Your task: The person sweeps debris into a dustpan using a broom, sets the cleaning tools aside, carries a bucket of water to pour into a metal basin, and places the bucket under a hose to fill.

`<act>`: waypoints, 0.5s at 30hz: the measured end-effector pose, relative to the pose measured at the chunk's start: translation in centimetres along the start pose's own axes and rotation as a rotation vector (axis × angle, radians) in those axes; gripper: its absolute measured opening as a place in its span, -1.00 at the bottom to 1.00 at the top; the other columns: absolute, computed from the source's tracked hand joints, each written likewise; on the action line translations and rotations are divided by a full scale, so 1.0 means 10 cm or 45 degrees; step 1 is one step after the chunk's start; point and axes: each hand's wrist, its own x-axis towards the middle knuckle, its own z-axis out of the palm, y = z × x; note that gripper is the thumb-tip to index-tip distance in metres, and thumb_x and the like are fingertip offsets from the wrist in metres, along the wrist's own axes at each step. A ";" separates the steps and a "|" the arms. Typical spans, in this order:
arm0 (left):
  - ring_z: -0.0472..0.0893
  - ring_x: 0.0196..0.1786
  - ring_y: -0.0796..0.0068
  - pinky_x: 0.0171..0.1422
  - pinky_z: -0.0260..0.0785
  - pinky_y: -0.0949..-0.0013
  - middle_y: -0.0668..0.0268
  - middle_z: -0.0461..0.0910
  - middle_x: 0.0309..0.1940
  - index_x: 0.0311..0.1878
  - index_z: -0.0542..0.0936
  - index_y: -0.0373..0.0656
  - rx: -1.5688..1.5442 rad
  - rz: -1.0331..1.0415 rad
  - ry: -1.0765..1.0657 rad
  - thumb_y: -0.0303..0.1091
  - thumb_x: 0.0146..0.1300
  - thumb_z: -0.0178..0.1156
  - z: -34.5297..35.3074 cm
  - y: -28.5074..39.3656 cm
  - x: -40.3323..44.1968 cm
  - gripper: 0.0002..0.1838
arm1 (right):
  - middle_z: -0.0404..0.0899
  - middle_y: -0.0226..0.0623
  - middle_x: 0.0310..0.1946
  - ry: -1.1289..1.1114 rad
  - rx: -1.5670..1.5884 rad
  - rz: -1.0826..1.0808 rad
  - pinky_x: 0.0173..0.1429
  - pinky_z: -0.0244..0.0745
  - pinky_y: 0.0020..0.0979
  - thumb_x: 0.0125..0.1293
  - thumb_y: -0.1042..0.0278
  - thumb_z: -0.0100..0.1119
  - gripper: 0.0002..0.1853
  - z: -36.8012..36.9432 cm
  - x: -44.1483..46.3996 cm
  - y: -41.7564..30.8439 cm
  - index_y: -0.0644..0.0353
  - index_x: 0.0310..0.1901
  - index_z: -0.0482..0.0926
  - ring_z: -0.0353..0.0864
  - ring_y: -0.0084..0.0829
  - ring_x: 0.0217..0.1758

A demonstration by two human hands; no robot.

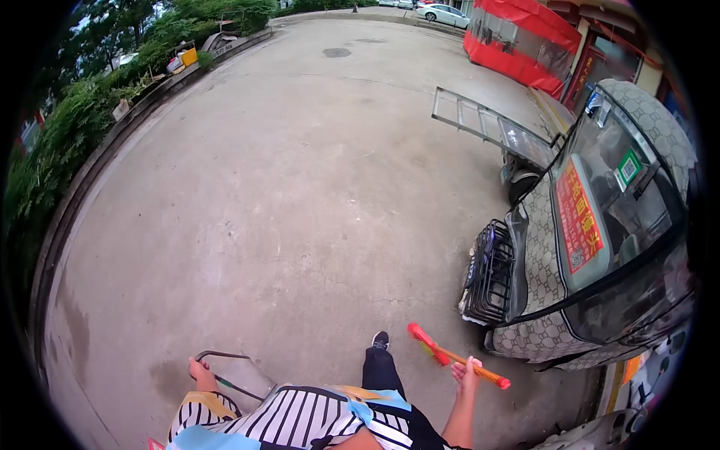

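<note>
My left hand (pixel 200 369) is closed round the dark bent handle (pixel 225 354) of something low at the bottom left; its lower part is hidden by my striped clothing. At the lower right, my right hand (pixel 466 373) grips the orange shaft of a short tool (pixel 452 355) with a red head, tilted up to the left. The tool's red head is in the air beside my shoe (pixel 381 340), which stands on the concrete.
A covered three-wheeler (pixel 536 277) with a black wire basket (pixel 491 274) stands close on the right. Behind it is a flat cart with a metal frame (pixel 480 120). A kerb (pixel 112 154) with bushes runs along the left. A red tent (pixel 517 45) and a white car (pixel 442 15) are farther off.
</note>
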 end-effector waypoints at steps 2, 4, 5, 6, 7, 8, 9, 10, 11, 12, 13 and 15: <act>0.28 -0.64 0.62 -0.61 0.16 0.56 0.42 0.30 -0.68 -0.51 0.36 -0.11 -0.113 0.056 -0.064 -0.05 0.21 -0.09 0.19 -0.14 -0.28 -0.66 | 0.54 -0.31 -0.55 -0.050 0.011 -0.013 -0.52 0.37 -0.54 0.19 0.04 -0.01 -0.79 0.56 0.76 -0.48 -0.09 -0.27 0.30 0.56 -0.42 -0.53; 0.28 -0.64 0.61 -0.60 0.17 0.57 0.42 0.30 -0.67 -0.50 0.35 -0.08 -0.237 0.022 0.162 -0.04 0.21 -0.12 0.57 -0.14 -0.72 -0.67 | 0.54 -0.31 -0.54 -0.085 0.060 -0.016 -0.52 0.37 -0.54 0.19 0.04 0.00 -0.79 1.20 1.41 -0.91 -0.09 -0.27 0.31 0.57 -0.41 -0.53; 0.28 -0.64 0.61 -0.59 0.19 0.57 0.42 0.31 -0.66 -0.48 0.35 -0.09 -0.250 0.010 0.182 -0.03 0.21 -0.14 0.77 -0.13 -0.88 -0.67 | 0.55 -0.29 -0.54 -0.106 0.105 0.007 -0.54 0.37 -0.53 0.18 0.04 0.01 -0.78 1.51 1.80 -1.12 -0.08 -0.26 0.30 0.58 -0.39 -0.52; 0.29 -0.64 0.60 -0.58 0.21 0.57 0.42 0.32 -0.65 -0.47 0.35 -0.09 -0.258 -0.006 0.205 -0.03 0.21 -0.15 1.02 -0.05 -1.07 -0.66 | 0.55 -0.28 -0.54 -0.100 0.111 -0.002 -0.55 0.37 -0.53 0.18 0.04 0.02 -0.77 1.83 2.10 -1.38 -0.08 -0.25 0.30 0.58 -0.39 -0.52; 0.29 -0.64 0.60 -0.56 0.23 0.56 0.41 0.33 -0.65 -0.47 0.35 -0.10 -0.334 -0.062 0.223 0.00 0.20 -0.14 1.41 0.02 -1.15 -0.65 | 0.55 -0.26 -0.54 -0.094 0.107 -0.005 -0.55 0.37 -0.53 0.17 0.03 0.02 -0.76 2.20 2.40 -1.65 -0.07 -0.25 0.29 0.58 -0.38 -0.52; 0.29 -0.63 0.59 -0.55 0.24 0.55 0.41 0.33 -0.64 -0.47 0.35 -0.10 -0.398 -0.121 0.257 0.02 0.19 -0.13 1.73 0.09 -1.20 -0.63 | 0.55 -0.25 -0.53 -0.084 0.086 0.003 -0.56 0.37 -0.52 0.17 0.03 0.02 -0.75 2.54 2.68 -1.89 -0.07 -0.24 0.29 0.58 -0.37 -0.52; 0.30 -0.63 0.58 -0.54 0.25 0.54 0.41 0.34 -0.64 -0.47 0.34 -0.10 -0.452 -0.182 0.301 0.04 0.18 -0.12 1.94 0.14 -1.26 -0.62 | 0.55 -0.21 -0.50 -0.104 0.096 0.032 -0.56 0.37 -0.51 0.16 0.01 0.03 -0.71 2.85 3.00 -2.07 -0.05 -0.21 0.27 0.58 -0.34 -0.52; 0.30 -0.63 0.57 -0.52 0.27 0.53 0.41 0.34 -0.63 -0.48 0.34 -0.11 -0.481 -0.221 0.270 0.06 0.17 -0.10 2.26 0.22 -1.38 -0.61 | 0.55 -0.18 -0.49 -0.137 0.095 0.047 -0.53 0.36 -0.48 0.16 0.01 0.03 -0.69 3.17 3.35 -2.22 -0.04 -0.18 0.25 0.58 -0.32 -0.50; 0.30 -0.63 0.57 -0.50 0.28 0.52 0.41 0.35 -0.62 -0.48 0.34 -0.11 -0.510 -0.261 0.238 0.08 0.15 -0.08 2.66 0.30 -1.54 -0.59 | 0.55 -0.16 -0.48 -0.168 0.094 0.063 -0.51 0.35 -0.46 0.16 0.01 0.02 -0.66 3.50 3.67 -2.35 -0.03 -0.15 0.22 0.58 -0.29 -0.47; 0.30 -0.63 0.56 -0.48 0.29 0.51 0.41 0.35 -0.62 -0.48 0.34 -0.12 -0.538 -0.303 0.204 0.10 0.14 -0.07 2.96 0.31 -1.62 -0.58 | 0.55 -0.16 -0.48 -0.161 0.095 0.083 -0.50 0.36 -0.45 0.16 0.01 0.03 -0.66 3.82 3.91 -2.48 -0.03 -0.16 0.22 0.58 -0.28 -0.46; 0.30 -0.64 0.54 -0.43 0.29 0.53 0.43 0.35 -0.65 -0.52 0.36 -0.09 -0.582 -0.321 0.190 0.16 0.08 -0.02 3.21 0.22 -1.51 -0.54 | 0.55 -0.16 -0.49 -0.154 0.103 0.096 -0.48 0.37 -0.45 0.16 0.01 0.03 -0.66 4.18 4.14 -2.62 -0.03 -0.16 0.22 0.59 -0.28 -0.45; 0.29 -0.64 0.55 -0.43 0.27 0.50 0.45 0.33 -0.68 -0.57 0.34 -0.07 -0.476 -0.180 0.258 0.22 0.06 -0.05 3.71 -0.15 -1.22 -0.51 | 0.55 -0.16 -0.46 -0.195 0.113 0.087 -0.48 0.38 -0.45 0.16 0.01 0.04 -0.65 4.86 4.66 -2.79 -0.04 -0.15 0.20 0.59 -0.28 -0.44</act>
